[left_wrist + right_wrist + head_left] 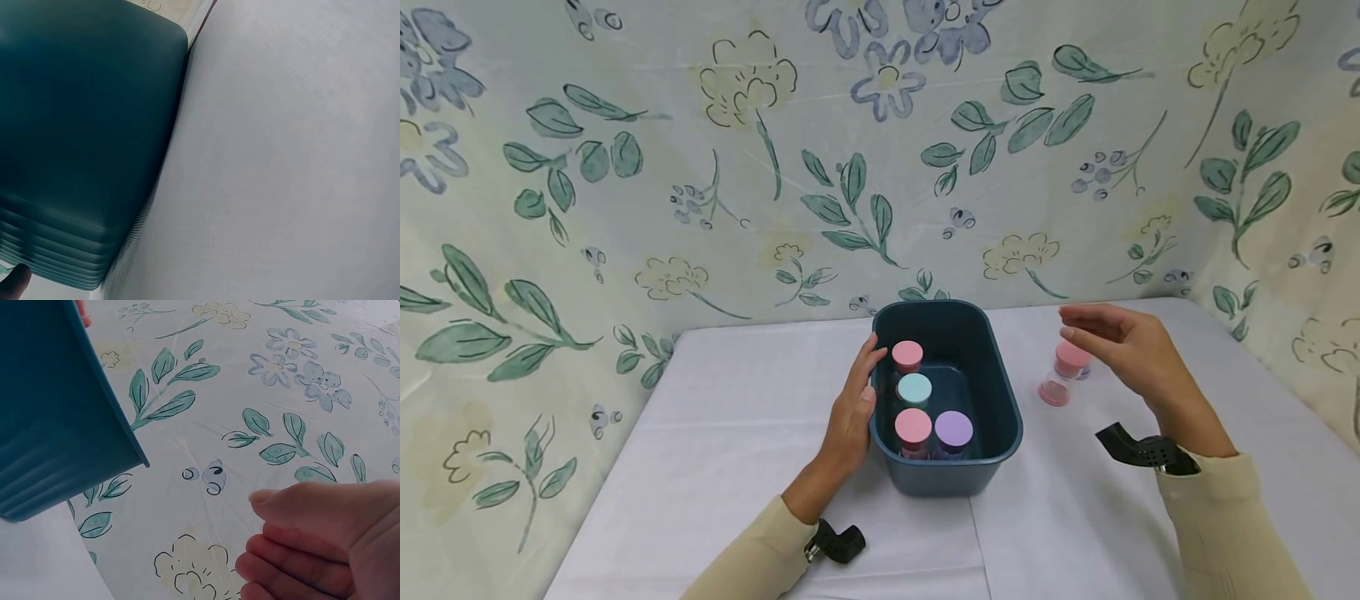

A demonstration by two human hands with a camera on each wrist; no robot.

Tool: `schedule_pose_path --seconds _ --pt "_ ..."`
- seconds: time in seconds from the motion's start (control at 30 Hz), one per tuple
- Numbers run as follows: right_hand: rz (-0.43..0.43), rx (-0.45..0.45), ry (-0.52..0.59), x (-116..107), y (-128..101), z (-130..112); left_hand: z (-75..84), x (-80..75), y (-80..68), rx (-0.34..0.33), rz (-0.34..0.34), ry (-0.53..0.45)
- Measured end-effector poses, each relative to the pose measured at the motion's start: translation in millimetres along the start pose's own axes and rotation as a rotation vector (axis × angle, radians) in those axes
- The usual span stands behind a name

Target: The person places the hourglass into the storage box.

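A dark blue bin (996, 400) holds several small jars: a pink-lidded jar (907, 354) at the back, a mint-lidded jar (914, 389), another pink-lidded jar (913, 427) and a purple-lidded jar (953, 428) in front. Against the bin's left wall rests my left hand (846, 421), fingers extended by the rim. My right hand (1131, 350) is raised to the right of the bin, fingers loosely bent, holding nothing. Just below its fingertips, a clear jar with a pink lid (1071, 358) stands on the table, and a bit of purple shows behind it.
A white cloth covers the table (737, 417). Behind it and along the sides hangs a floral curtain (850, 167). The bin's ribbed outer wall (81, 125) fills much of the left wrist view.
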State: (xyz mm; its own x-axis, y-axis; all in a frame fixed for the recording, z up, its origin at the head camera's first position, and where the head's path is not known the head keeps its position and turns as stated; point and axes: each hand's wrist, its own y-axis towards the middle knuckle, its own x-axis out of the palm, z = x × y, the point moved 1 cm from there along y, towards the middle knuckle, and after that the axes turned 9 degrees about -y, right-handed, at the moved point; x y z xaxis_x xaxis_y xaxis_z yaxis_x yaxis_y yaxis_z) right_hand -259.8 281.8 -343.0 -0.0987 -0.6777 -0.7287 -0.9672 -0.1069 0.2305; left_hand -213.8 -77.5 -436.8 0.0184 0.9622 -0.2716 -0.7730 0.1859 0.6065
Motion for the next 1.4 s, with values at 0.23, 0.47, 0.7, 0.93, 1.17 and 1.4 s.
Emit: schedule_pose_path --seconds 0.23,0.47,0.7,0.93,1.17,1.4 --pt "-0.017 0.039 -0.029 -1.7 -0.9 -0.3 0.5 0.4 0.2 0.004 0.003 0.003" --pt "-0.02 0.052 -0.008 -0.2 0.3 3.2 0.8 0.7 0.3 0.002 0.005 -0.001" --pt "-0.029 0.039 -0.008 0.8 2.0 8.3 1.3 0.9 0.5 -0.001 0.005 0.001" --pt "-0.031 0.046 -0.049 1.9 2.4 13.5 0.5 0.9 -0.2 0.003 0.008 0.008" --pt "-0.024 0.014 -0.078 2.5 0.2 19.6 1.0 0.6 -0.4 -0.004 0.007 0.012" --pt "-0.034 0.005 -0.069 3.8 0.2 23.9 1.2 0.3 -0.3 -0.004 0.009 0.014"
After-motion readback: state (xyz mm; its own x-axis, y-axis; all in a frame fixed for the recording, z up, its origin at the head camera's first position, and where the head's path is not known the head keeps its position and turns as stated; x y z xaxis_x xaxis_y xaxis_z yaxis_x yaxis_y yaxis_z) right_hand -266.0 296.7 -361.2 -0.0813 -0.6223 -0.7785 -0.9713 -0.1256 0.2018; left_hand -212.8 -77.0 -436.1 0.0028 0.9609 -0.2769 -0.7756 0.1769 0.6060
